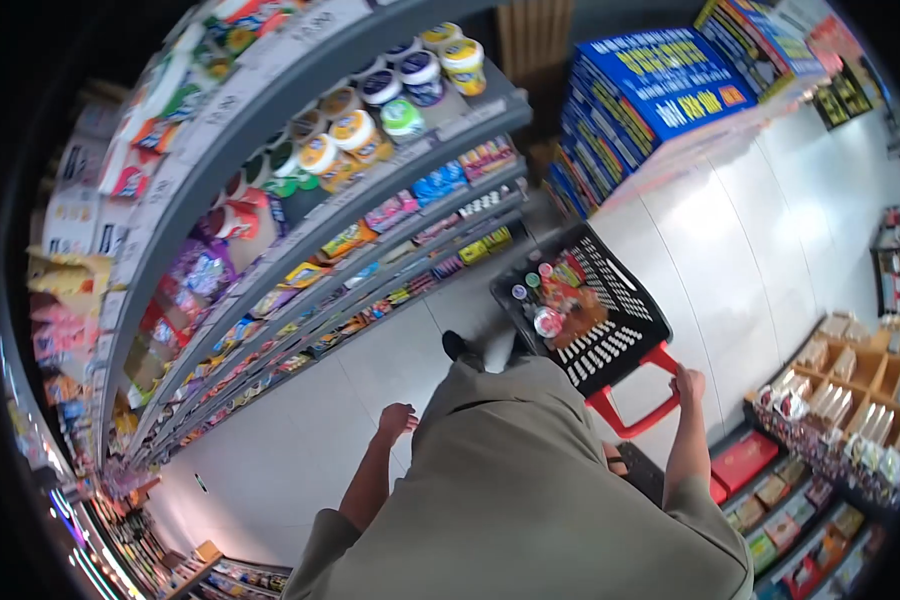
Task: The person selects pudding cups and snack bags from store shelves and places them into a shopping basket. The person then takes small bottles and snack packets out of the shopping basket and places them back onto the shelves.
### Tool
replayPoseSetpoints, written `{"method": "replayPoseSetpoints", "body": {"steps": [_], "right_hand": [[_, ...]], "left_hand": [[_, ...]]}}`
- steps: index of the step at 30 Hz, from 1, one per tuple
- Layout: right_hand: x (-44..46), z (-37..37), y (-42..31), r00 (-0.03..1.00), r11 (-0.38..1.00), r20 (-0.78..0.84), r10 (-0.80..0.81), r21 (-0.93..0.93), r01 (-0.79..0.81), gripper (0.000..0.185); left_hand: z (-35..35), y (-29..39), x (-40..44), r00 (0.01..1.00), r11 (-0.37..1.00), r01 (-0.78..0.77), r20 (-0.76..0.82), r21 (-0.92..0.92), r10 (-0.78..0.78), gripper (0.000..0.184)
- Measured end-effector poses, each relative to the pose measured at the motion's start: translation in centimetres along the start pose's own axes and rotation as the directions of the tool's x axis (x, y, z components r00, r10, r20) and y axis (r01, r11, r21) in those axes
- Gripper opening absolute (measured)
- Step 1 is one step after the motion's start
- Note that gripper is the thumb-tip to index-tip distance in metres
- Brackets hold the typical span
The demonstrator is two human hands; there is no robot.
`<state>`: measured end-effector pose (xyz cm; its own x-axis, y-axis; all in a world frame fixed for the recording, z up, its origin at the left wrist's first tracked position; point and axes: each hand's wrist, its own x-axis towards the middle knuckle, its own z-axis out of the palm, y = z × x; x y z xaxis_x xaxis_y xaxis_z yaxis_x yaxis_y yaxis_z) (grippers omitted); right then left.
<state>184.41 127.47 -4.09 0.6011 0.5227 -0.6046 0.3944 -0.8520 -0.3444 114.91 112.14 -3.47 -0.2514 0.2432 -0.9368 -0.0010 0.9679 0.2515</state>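
Note:
My right hand point(688, 384) is wrapped round the red handle point(638, 410) of a black shopping basket point(620, 352). Inside the basket lie a brown package point(582, 318) and several small round-lidded containers point(548, 321); their kind is too small to tell. My left hand point(398, 420) hangs by my side over the floor, loosely curled with nothing in it. The nearest thing to it is the shelf unit on the left, which it does not touch.
A long curved-looking shelf unit point(515, 105) holds tubs point(463, 66) and bagged snacks on the left. Ahead stands a stack of blue boxes point(685, 85). A wooden display point(850, 380) of packaged goods is at the right. Pale tiles point(720, 240) cover the floor.

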Motion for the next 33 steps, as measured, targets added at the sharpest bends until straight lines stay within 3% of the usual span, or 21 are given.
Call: {"method": "replayPoseSetpoints", "body": {"steps": [6,8,11,14,16,17,21,23,33], "right_hand": [[0.0,0.3,-0.6,0.998,0.996,-0.022,0.058,0.068,-0.056,0.047],[0.0,-0.1,-0.9,0.999,0.967,-0.051,-0.003,-0.256,-0.011,0.048],[0.3,-0.3,-0.8,0.998,0.926,-0.034,-0.061,-0.375,0.044,0.049],[0.7,-0.2,0.4,0.995,0.949,-0.016,-0.101,-0.301,0.091,0.049],[0.7,-0.1,0.5,0.975,0.869,-0.045,-0.220,-0.463,0.174,0.048],[0.9,0.0,0.3,0.992,0.913,-0.045,-0.119,-0.397,0.091,0.046],[1.9,1.0,1.0,0.986,0.971,-0.075,-0.150,-0.199,0.132,0.043],[1.5,0.9,0.8,0.992,0.991,-0.111,-0.062,-0.124,0.048,0.047],[-0.9,0.1,-1.4,0.991,0.998,-0.130,-0.016,-0.058,0.009,0.034]], "left_hand": [[0.5,2.1,-0.5,0.999,0.999,-0.035,0.008,0.035,0.035,0.030],[0.4,2.8,-0.8,0.996,0.994,-0.089,0.005,0.057,0.089,0.030],[0.2,3.3,-0.8,0.989,0.988,-0.151,-0.001,0.023,0.151,0.029],[0.4,3.3,-0.4,0.990,0.989,-0.144,-0.004,0.025,0.144,0.028],[0.1,1.1,1.5,0.984,0.983,-0.178,0.016,-0.030,0.179,0.026],[0.1,1.1,1.0,0.981,0.981,-0.196,0.004,-0.002,0.196,0.025],[0.3,1.6,-0.2,0.995,0.995,-0.097,-0.008,0.020,0.097,0.025],[0.4,1.7,-0.4,0.996,0.996,-0.086,-0.017,0.023,0.086,0.024],[0.6,1.9,-0.5,0.996,0.995,-0.085,-0.018,0.048,0.086,0.023]]}}
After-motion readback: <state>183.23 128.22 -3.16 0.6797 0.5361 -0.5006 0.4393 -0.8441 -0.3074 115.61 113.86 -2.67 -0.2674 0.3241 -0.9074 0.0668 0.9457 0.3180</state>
